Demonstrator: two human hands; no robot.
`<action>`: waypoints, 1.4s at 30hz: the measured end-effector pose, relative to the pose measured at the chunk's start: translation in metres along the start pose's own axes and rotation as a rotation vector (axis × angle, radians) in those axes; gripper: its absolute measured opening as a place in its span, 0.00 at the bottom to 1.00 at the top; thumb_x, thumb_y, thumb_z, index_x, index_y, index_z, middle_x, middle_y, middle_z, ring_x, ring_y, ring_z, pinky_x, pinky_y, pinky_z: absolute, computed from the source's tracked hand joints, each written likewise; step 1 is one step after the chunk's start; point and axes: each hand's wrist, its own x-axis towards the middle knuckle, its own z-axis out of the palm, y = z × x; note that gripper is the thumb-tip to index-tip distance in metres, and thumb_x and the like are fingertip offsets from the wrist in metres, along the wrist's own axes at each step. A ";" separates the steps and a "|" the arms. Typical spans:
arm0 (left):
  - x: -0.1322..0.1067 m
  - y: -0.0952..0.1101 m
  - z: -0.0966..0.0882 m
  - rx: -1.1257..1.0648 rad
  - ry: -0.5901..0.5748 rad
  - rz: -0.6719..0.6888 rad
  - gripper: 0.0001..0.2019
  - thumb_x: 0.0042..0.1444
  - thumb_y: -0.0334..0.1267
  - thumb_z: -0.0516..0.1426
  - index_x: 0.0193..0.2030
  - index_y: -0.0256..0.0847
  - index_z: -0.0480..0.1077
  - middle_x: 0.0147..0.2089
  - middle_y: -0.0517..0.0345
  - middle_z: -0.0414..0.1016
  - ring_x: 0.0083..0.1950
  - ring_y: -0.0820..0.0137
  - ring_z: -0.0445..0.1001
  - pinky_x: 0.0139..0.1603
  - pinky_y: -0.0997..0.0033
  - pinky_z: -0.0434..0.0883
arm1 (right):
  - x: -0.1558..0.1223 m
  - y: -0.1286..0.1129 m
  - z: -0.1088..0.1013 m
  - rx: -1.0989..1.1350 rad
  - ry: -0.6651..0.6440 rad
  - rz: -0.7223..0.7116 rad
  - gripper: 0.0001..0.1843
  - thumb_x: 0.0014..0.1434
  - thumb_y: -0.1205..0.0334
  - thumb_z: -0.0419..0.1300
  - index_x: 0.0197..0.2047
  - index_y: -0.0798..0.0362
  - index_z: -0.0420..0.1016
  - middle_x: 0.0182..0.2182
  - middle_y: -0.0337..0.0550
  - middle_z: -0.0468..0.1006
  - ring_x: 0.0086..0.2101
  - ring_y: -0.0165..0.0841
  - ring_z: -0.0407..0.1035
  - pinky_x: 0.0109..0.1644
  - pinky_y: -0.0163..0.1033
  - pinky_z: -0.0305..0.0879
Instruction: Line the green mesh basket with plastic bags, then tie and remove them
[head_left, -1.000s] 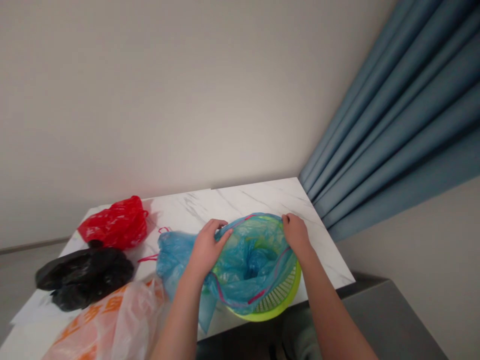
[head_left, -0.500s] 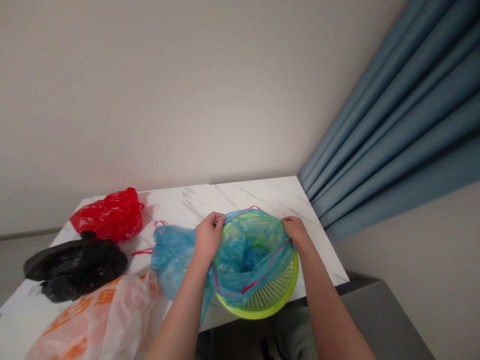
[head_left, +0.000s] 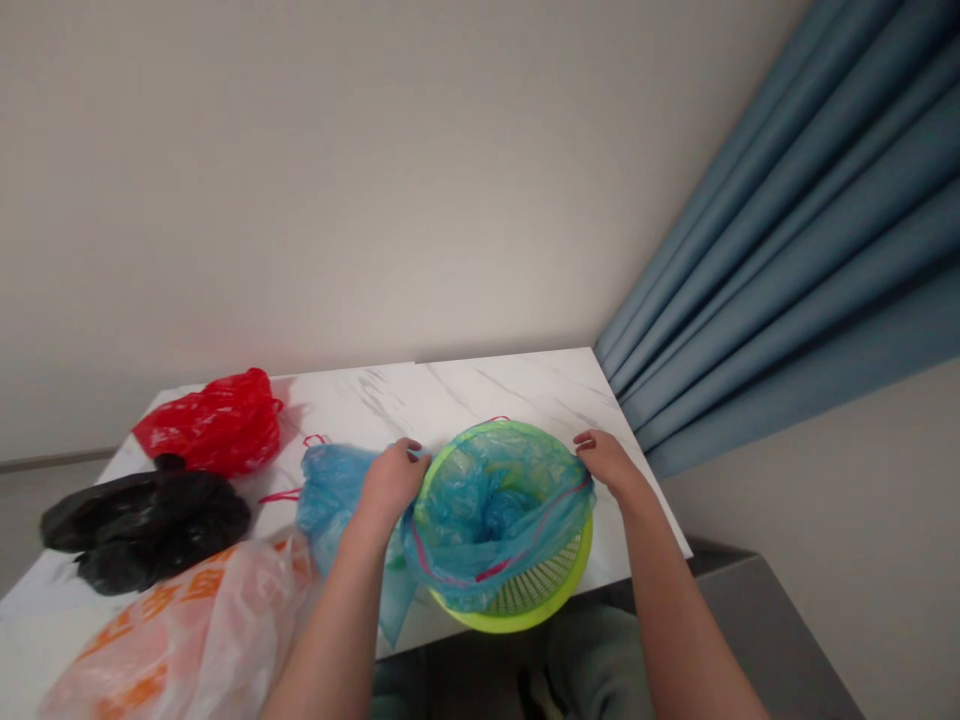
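A lime green perforated basket (head_left: 551, 592) stands at the near edge of a white marble table (head_left: 465, 395). A thin blue drawstring bag (head_left: 491, 500) with pink strings lines it, and its mouth is stretched over the far rim. My left hand (head_left: 390, 482) is closed on the bag's edge at the basket's left rim. At the right rim my right hand (head_left: 607, 462) pinches the bag's edge. A second blue bag (head_left: 330, 490) lies crumpled just left of my left hand.
A red plastic bag (head_left: 210, 425) lies at the table's back left, a black bag (head_left: 142, 515) in front of it, and a translucent white bag with orange print (head_left: 180, 640) at the near left. Blue curtains (head_left: 787, 250) hang on the right. A plain wall stands behind.
Both hands have pulled the blue bag's mouth outward and down, so that it now sits over the basket's far rim. My left hand moved left and lower.
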 end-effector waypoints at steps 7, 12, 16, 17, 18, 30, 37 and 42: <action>-0.041 0.005 -0.029 -0.075 -0.189 0.022 0.21 0.52 0.57 0.56 0.34 0.40 0.77 0.29 0.51 0.79 0.31 0.59 0.77 0.30 0.67 0.67 | -0.026 0.001 -0.016 0.003 -0.218 0.048 0.22 0.62 0.47 0.50 0.37 0.58 0.75 0.34 0.52 0.79 0.29 0.34 0.71 0.28 0.35 0.64; -0.044 -0.007 -0.022 -0.282 -0.458 -0.069 0.15 0.38 0.52 0.66 0.20 0.42 0.72 0.17 0.56 0.71 0.16 0.64 0.67 0.16 0.69 0.56 | -0.032 0.006 -0.013 -0.056 -0.351 0.122 0.25 0.62 0.45 0.50 0.25 0.56 0.69 0.13 0.43 0.67 0.15 0.30 0.60 0.19 0.34 0.55; -0.034 -0.011 -0.015 -0.297 -0.358 0.025 0.12 0.40 0.47 0.64 0.18 0.43 0.70 0.20 0.56 0.74 0.22 0.63 0.72 0.21 0.70 0.61 | -0.025 0.001 -0.007 0.074 -0.228 0.097 0.16 0.59 0.58 0.54 0.22 0.55 0.68 0.13 0.42 0.68 0.16 0.29 0.63 0.21 0.34 0.62; -0.031 -0.009 -0.014 -0.307 -0.307 0.075 0.11 0.42 0.47 0.63 0.20 0.43 0.72 0.22 0.55 0.76 0.25 0.62 0.74 0.24 0.69 0.64 | -0.023 -0.001 -0.006 0.116 -0.173 0.099 0.14 0.58 0.61 0.55 0.23 0.55 0.69 0.15 0.42 0.69 0.17 0.29 0.64 0.22 0.34 0.64; -0.028 -0.008 -0.013 -0.319 -0.261 0.116 0.10 0.43 0.47 0.62 0.22 0.43 0.73 0.25 0.54 0.78 0.28 0.60 0.75 0.27 0.68 0.66 | -0.020 -0.003 -0.005 0.157 -0.116 0.097 0.11 0.57 0.64 0.55 0.24 0.56 0.69 0.16 0.43 0.71 0.18 0.29 0.66 0.24 0.33 0.65; -0.024 -0.001 -0.012 -0.752 -0.107 0.064 0.32 0.42 0.46 0.65 0.55 0.39 0.65 0.36 0.57 0.75 0.36 0.66 0.76 0.37 0.66 0.73 | -0.015 -0.008 -0.006 0.178 -0.035 0.033 0.07 0.53 0.68 0.56 0.34 0.60 0.74 0.19 0.41 0.73 0.19 0.28 0.65 0.21 0.32 0.59; -0.031 -0.017 -0.032 -0.706 -0.363 -0.134 0.18 0.45 0.41 0.62 0.44 0.39 0.71 0.38 0.53 0.78 0.38 0.65 0.78 0.34 0.71 0.72 | -0.034 -0.002 -0.023 0.077 -0.376 0.128 0.21 0.62 0.55 0.50 0.23 0.57 0.72 0.16 0.41 0.71 0.15 0.25 0.59 0.18 0.31 0.52; -0.038 -0.022 -0.038 -0.468 -0.626 -0.036 0.09 0.47 0.43 0.60 0.29 0.38 0.74 0.31 0.52 0.78 0.31 0.67 0.74 0.22 0.76 0.61 | -0.038 0.007 -0.032 0.134 -0.638 -0.025 0.12 0.56 0.56 0.57 0.28 0.56 0.73 0.22 0.42 0.77 0.20 0.26 0.67 0.22 0.30 0.60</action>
